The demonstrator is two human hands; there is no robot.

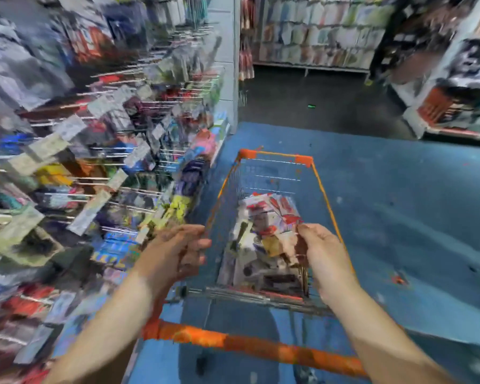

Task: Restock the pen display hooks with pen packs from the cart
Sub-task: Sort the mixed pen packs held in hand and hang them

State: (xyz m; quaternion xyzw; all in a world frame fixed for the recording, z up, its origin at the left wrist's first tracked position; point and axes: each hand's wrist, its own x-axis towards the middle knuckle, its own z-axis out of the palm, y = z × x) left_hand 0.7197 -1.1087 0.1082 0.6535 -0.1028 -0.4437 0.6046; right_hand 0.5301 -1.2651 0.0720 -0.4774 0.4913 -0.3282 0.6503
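Cart: a wire shopping cart [320,187] with orange trim stood on the blue floor [399,217], just right of the display rack; its orange handle [250,346] ran across the bottom of the view, in front of both forearms.
Pen packs: a heap of flat packs [263,245], red, white and yellow, lay in the cart's basket, mostly toward the near end.
Display: hooks [103,151] loaded with colourful hanging packs filled the left side; heavy blur hid what each one was.
Left hand: the left hand [175,253] was over the cart's near left corner, fingers loosely bent; blur left it unclear whether it held anything or touched the cart's rim.
Right hand: the right hand [323,256] reached into the basket at its right side, fingers curled against the packs there; whether it gripped one could not be told.
Background: shelves of goods [316,31] lined the far wall.
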